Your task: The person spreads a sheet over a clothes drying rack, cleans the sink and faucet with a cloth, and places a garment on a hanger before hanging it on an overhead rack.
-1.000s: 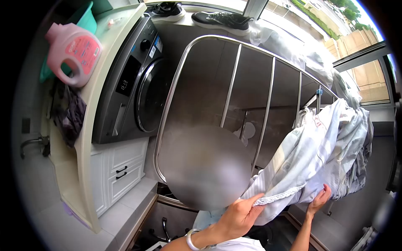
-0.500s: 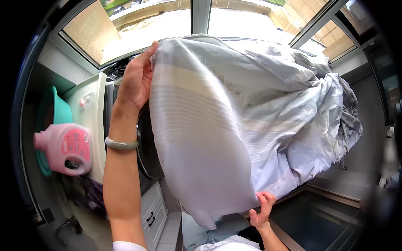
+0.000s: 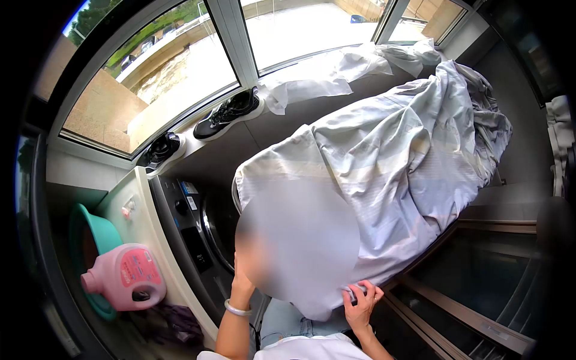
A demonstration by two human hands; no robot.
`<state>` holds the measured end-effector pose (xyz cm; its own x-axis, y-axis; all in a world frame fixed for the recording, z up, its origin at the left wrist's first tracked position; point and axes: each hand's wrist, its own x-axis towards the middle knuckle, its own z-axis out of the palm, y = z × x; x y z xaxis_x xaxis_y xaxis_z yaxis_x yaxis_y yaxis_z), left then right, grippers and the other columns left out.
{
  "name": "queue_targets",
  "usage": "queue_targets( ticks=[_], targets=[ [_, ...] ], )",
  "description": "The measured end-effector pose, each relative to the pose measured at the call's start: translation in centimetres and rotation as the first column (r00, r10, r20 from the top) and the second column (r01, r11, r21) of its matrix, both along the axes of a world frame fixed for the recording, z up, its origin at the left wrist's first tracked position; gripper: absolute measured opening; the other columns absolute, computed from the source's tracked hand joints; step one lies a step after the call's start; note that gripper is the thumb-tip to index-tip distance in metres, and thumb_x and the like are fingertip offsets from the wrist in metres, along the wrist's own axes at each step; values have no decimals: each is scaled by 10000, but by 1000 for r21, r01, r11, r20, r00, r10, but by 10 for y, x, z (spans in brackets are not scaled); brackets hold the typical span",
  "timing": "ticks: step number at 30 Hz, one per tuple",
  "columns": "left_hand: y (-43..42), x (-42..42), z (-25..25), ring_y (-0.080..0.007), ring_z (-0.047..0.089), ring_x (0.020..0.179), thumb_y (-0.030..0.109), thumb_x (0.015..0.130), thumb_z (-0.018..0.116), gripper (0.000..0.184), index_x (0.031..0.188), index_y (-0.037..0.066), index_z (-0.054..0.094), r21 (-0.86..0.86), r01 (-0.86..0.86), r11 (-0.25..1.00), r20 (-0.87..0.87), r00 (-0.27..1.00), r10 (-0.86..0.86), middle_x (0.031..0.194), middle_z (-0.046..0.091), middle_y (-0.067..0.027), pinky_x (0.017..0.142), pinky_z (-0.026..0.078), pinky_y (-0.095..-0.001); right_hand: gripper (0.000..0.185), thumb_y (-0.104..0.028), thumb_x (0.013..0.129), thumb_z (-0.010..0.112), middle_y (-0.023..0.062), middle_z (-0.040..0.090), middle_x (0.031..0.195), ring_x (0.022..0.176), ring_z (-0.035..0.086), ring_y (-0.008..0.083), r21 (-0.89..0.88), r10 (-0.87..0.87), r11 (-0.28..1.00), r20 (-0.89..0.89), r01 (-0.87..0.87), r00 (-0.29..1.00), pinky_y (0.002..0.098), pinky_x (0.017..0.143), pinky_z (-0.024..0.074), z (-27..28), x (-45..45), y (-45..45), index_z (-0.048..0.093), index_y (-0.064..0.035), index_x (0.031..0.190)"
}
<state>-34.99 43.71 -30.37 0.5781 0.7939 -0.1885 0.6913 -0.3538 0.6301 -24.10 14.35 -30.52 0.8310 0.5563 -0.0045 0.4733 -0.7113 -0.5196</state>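
A large pale bed sheet (image 3: 393, 159) with grey, yellow and lilac stripes spreads in front of me, bunched at its far right end. My right hand (image 3: 362, 303) has its fingers curled over the sheet's near lower edge. At the sheet's left edge is my left hand (image 3: 246, 273), with a bracelet (image 3: 237, 308) on its wrist. A round blurred patch covers that hand's fingers and part of the sheet, so their grip is hidden.
A front-loading washing machine (image 3: 191, 225) stands left, beside a white counter (image 3: 129, 189). Near it are a pink detergent bottle (image 3: 127, 278) and a teal basin (image 3: 103, 231). Black shoes (image 3: 227, 115) and white cloth (image 3: 315, 84) lie on the windowsill. A dark-framed glass panel (image 3: 468, 288) is at right.
My left hand has come down from the sheet's raised upper corner to its lower left edge. That corner has dropped, uncovering the shoes and sill. My right hand stays at the near edge, fingers more curled.
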Motion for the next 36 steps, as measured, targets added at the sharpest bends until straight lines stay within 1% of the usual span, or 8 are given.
queue_targets(
  ticks=[4, 8, 16, 20, 27, 31, 33, 36],
  targets=[
    [32, 14, 73, -487, 553, 765, 298, 976, 469, 479, 741, -108, 566, -117, 56, 992, -161, 984, -74, 747, 547, -323, 628, 454, -491, 110, -151, 859, 642, 85, 584, 813, 838, 485, 275, 140, -14, 990, -32, 18, 999, 386, 806, 360, 21, 17, 5, 611, -51, 828],
    [73, 11, 106, -36, 496, 589, 370, 1000, 464, 428, 899, -8, 637, -579, -98, 810, 266, 916, 301, 678, 557, 35, 496, 383, -223, 283, -223, 981, 531, 23, 411, 634, 595, 388, 100, 351, -81, 915, -319, 197, 944, 249, 550, 331, 88, 57, 26, 526, -12, 793],
    [100, 103, 217, -102, 643, 662, 378, 945, 560, 413, 939, -33, 596, -409, 423, 809, 825, 549, 131, 803, 637, -51, 551, 533, -220, 444, -314, 1010, 427, 162, 608, 1185, 1043, 619, 246, 842, 209, 294, -518, 452, 829, 396, 934, 488, 219, 220, 46, 499, 15, 1299],
    [96, 101, 276, -166, 632, 888, 350, 956, 551, 422, 1206, 10, 573, -416, 711, 567, 876, 481, 39, 998, 657, -57, 902, 501, -285, 499, -338, 994, 396, 172, 552, 1258, 1055, 582, 264, 811, 275, 343, -569, 474, 775, 407, 934, 452, 269, 258, -19, 448, 5, 1353],
    [87, 67, 272, -194, 626, 932, 221, 955, 559, 335, 1156, -45, 589, 148, 422, 894, 953, 182, -243, 1052, 636, -137, 827, 507, -309, 759, -597, 919, 332, 153, 588, 1090, 734, 532, 179, 645, 459, 729, -709, 231, 535, 275, 633, 389, 263, 161, -42, 438, 49, 1304],
    [17, -26, 205, -275, 612, 883, 26, 872, 566, 244, 1099, -57, 605, 401, 32, 915, 795, 485, -365, 1038, 641, -150, 872, 481, -404, 922, -745, 876, 295, 142, 609, 993, 550, 503, 130, 547, 533, 837, -812, -6, 238, 200, 461, 353, 241, 86, 15, 431, 74, 1276],
    [-14, -33, 193, -294, 616, 675, 146, 810, 645, 190, 922, -7, 664, 168, 525, 835, 844, 361, -397, 714, 651, -83, 828, 481, -397, 1020, -796, 827, 323, 143, 604, 1076, 665, 508, 122, 448, 418, 891, -871, 70, 259, 199, 546, 376, 218, 65, 37, 329, 70, 1367],
    [-107, -34, 159, -339, 532, 1102, 238, 888, 607, 291, 868, -49, 650, -59, 965, 254, 758, 209, -618, 1065, 604, -186, 951, 408, -367, 842, -671, 900, 410, 127, 565, 1218, 1006, 547, 137, 394, 324, 842, -915, 367, 239, 297, 871, 432, 152, 36, 20, 401, 39, 1354]
  ],
)
